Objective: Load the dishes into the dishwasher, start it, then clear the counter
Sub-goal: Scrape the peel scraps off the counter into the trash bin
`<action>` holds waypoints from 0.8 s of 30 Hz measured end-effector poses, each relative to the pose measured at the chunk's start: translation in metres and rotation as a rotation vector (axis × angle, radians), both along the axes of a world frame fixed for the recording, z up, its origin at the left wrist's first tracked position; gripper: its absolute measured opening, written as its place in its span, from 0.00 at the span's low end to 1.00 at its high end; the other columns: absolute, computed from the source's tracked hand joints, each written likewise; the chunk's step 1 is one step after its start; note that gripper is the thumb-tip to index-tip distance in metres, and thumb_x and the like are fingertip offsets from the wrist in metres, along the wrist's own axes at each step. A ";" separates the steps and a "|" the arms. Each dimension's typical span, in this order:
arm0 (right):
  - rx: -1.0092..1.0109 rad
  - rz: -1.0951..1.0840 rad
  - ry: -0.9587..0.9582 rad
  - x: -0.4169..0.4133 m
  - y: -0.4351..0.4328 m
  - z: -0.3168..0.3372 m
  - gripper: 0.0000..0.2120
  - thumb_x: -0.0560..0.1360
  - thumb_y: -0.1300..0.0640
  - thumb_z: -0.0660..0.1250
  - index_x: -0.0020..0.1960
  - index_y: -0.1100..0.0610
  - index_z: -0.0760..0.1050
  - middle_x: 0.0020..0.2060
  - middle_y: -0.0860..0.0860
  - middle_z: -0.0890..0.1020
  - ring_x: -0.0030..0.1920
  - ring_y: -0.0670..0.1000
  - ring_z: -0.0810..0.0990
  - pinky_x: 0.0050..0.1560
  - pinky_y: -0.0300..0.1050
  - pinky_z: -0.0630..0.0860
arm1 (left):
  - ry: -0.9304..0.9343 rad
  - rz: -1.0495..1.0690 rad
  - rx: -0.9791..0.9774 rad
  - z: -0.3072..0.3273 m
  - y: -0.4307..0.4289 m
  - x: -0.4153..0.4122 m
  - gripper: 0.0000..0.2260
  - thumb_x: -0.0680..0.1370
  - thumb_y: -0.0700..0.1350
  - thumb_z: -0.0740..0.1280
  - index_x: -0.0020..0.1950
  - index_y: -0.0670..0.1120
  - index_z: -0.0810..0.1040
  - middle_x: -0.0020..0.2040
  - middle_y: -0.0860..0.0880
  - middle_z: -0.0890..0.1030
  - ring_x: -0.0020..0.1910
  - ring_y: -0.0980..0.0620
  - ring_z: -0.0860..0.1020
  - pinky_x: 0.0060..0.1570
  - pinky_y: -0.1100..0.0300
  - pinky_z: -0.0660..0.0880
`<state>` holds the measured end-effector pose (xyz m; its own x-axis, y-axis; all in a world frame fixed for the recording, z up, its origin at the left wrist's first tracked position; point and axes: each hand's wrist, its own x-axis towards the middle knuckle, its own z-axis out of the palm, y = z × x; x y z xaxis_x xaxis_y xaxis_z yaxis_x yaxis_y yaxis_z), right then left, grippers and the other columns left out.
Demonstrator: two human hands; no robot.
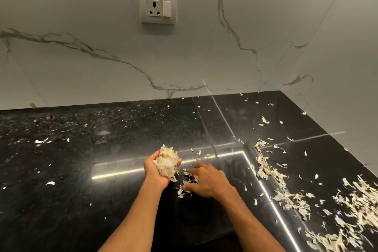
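Note:
A black granite counter (pixel 122 149) is strewn with pale papery peels. My left hand (pixel 152 172) is cupped palm-up over the middle of the counter and holds a heap of peels (pixel 166 162). Just to its right, my right hand (pixel 206 181) lies palm-down on the counter, its fingers touching a small cluster of loose peels (pixel 187 186). A long trail of peels (pixel 272 178) runs down the right side into a thick pile (pixel 356 206) at the right edge.
A white marble backsplash rises behind the counter and along the right wall. A wall socket with a switch (pixel 158 7) sits above. Small scattered bits (pixel 41 141) lie on the left part of the counter.

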<state>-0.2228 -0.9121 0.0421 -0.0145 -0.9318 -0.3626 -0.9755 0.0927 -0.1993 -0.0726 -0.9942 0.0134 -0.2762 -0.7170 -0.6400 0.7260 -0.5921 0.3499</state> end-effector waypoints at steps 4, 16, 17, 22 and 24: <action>-0.003 0.035 0.069 0.008 0.004 -0.002 0.28 0.73 0.49 0.73 0.71 0.48 0.71 0.67 0.51 0.72 0.69 0.55 0.69 0.64 0.56 0.73 | -0.007 -0.018 0.000 0.001 0.007 -0.006 0.19 0.79 0.47 0.59 0.64 0.37 0.74 0.55 0.37 0.79 0.51 0.37 0.78 0.43 0.44 0.76; -0.270 -0.167 -0.088 0.023 0.005 -0.018 0.15 0.73 0.72 0.59 0.49 0.63 0.82 0.48 0.58 0.84 0.49 0.57 0.82 0.48 0.49 0.77 | -0.018 -0.005 -0.008 0.002 0.019 -0.001 0.15 0.79 0.46 0.61 0.59 0.37 0.76 0.54 0.37 0.79 0.50 0.37 0.78 0.43 0.45 0.77; -0.261 -0.248 -0.173 0.020 0.004 -0.018 0.14 0.73 0.72 0.60 0.48 0.62 0.83 0.45 0.56 0.85 0.44 0.53 0.83 0.45 0.46 0.78 | -0.023 -0.007 -0.011 0.001 0.019 0.000 0.16 0.79 0.46 0.61 0.60 0.37 0.76 0.55 0.37 0.79 0.50 0.37 0.78 0.43 0.45 0.77; -0.178 -0.658 -0.812 0.005 -0.003 0.013 0.04 0.72 0.69 0.73 0.46 0.63 0.84 0.33 0.52 0.83 0.27 0.41 0.80 0.30 0.34 0.77 | -0.046 -0.029 -0.002 0.002 0.022 -0.001 0.17 0.78 0.47 0.61 0.61 0.37 0.76 0.57 0.36 0.79 0.51 0.37 0.79 0.43 0.45 0.79; -0.193 -0.667 -0.966 0.006 -0.009 0.032 0.05 0.72 0.70 0.72 0.46 0.63 0.83 0.34 0.54 0.84 0.29 0.44 0.82 0.31 0.36 0.79 | -0.061 -0.056 0.000 0.002 0.022 -0.003 0.18 0.78 0.48 0.60 0.61 0.37 0.77 0.57 0.37 0.80 0.49 0.37 0.79 0.43 0.46 0.78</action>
